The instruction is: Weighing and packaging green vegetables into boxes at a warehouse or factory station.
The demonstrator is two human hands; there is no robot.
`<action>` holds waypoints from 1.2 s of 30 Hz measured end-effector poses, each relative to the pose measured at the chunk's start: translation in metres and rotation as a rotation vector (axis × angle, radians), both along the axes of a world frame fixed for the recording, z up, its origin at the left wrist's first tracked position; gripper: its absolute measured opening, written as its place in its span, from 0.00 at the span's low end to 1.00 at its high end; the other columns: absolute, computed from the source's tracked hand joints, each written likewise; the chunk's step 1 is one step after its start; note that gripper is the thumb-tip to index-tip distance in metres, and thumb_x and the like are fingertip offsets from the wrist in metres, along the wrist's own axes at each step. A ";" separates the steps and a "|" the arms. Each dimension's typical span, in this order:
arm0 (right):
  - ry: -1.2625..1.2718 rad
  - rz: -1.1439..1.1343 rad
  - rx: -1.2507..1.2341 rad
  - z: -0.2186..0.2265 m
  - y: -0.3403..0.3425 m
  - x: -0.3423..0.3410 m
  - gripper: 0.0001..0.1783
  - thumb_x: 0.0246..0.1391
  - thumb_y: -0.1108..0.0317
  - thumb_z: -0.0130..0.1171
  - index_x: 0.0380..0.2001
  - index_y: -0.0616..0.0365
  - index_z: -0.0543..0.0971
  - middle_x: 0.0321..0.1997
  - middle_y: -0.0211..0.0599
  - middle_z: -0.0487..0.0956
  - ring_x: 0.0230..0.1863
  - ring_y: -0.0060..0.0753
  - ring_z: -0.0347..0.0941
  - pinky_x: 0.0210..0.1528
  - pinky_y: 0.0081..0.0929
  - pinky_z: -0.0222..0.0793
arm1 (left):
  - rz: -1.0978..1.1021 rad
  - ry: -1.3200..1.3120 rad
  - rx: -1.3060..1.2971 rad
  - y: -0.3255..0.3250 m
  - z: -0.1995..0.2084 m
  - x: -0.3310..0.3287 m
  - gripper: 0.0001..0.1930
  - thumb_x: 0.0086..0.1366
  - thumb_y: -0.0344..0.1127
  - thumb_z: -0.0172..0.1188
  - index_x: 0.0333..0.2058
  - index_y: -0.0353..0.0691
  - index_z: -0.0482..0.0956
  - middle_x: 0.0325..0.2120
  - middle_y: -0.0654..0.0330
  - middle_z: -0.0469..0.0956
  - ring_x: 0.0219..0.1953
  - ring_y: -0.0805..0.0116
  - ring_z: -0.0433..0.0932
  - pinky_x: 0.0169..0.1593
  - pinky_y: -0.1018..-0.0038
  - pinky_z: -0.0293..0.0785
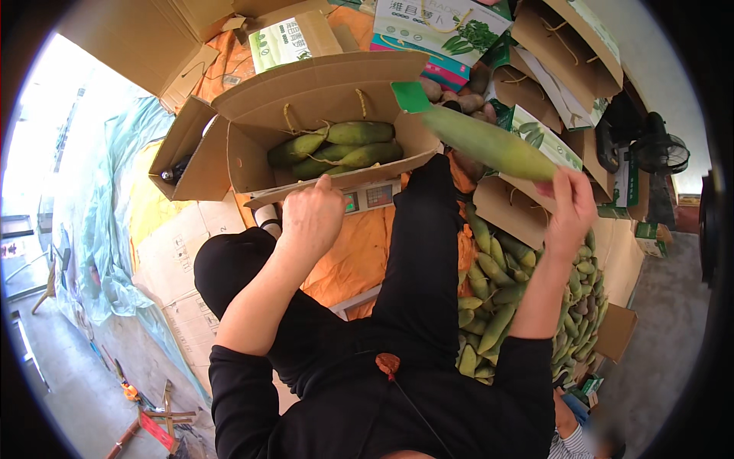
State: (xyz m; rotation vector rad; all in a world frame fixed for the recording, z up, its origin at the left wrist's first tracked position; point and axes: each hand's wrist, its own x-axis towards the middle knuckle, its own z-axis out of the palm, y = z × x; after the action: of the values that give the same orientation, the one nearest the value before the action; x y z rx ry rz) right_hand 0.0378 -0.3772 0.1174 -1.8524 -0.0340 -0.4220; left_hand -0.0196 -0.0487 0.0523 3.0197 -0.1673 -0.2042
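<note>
An opened cardboard box (252,157) with yellow rope handles holds several green radishes (359,133) lying side by side. My left hand (313,214) is curled at the box's near edge, its fingers closed on the cardboard. Part of those fingers is hidden from above. In my right hand (569,203) is a long green radish (489,143), gripped at its near end and blurred by motion. It is raised to the right of the box, its far end near a green flap. Beneath the box's near side shows a scale (372,196) with a small lit display and keys.
A large heap of green radishes (497,306) lies by my right leg. Printed gift boxes (440,30) and open cartons (566,46) crowd the far right, with a black fan (661,145) beside them. Clear plastic sheeting (115,214) hangs at left. Another person's striped sleeve (573,444) shows at lower right.
</note>
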 end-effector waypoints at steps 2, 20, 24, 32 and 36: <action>0.045 0.122 0.101 -0.001 0.031 0.018 0.08 0.57 0.69 0.55 0.35 0.64 0.77 0.30 0.32 0.78 0.29 0.23 0.75 0.35 0.20 0.72 | -0.043 -0.091 -0.007 0.003 -0.008 -0.001 0.14 0.56 0.43 0.61 0.25 0.36 0.80 0.36 0.56 0.76 0.26 0.59 0.80 0.30 0.67 0.76; 0.559 0.297 0.121 -0.103 0.043 0.054 0.15 0.59 0.61 0.54 0.46 0.56 0.75 0.44 0.31 0.79 0.34 0.19 0.76 0.30 0.14 0.67 | 0.018 0.005 -0.002 0.007 -0.001 0.005 0.12 0.61 0.44 0.55 0.31 0.44 0.82 0.36 0.61 0.80 0.34 0.59 0.79 0.35 0.66 0.75; 0.689 0.055 0.051 -0.152 -0.041 0.007 0.13 0.56 0.64 0.55 0.41 0.58 0.77 0.36 0.29 0.79 0.30 0.20 0.75 0.26 0.16 0.65 | 0.045 -0.098 -0.051 0.007 0.009 0.004 0.12 0.60 0.43 0.57 0.30 0.40 0.81 0.33 0.57 0.79 0.33 0.55 0.78 0.35 0.65 0.74; 1.134 -0.332 -0.087 -0.257 -0.158 -0.126 0.10 0.56 0.64 0.56 0.39 0.54 0.77 0.31 0.27 0.79 0.27 0.21 0.74 0.25 0.22 0.66 | -0.011 -0.159 -0.133 0.000 0.006 0.007 0.11 0.60 0.40 0.59 0.30 0.38 0.81 0.30 0.56 0.79 0.31 0.54 0.78 0.34 0.67 0.74; 1.235 -0.397 -0.079 -0.294 -0.184 -0.182 0.08 0.55 0.65 0.56 0.37 0.55 0.77 0.27 0.30 0.78 0.24 0.23 0.74 0.23 0.24 0.65 | -0.029 -0.245 -0.159 -0.002 -0.001 0.008 0.10 0.59 0.40 0.59 0.28 0.38 0.80 0.28 0.59 0.79 0.28 0.55 0.78 0.32 0.67 0.73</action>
State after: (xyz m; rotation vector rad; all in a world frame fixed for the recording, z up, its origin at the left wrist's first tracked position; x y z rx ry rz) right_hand -0.1445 -0.5615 -0.1761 -1.9125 1.1664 0.5168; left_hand -0.0120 -0.0510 0.0513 2.8749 -0.2365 0.1702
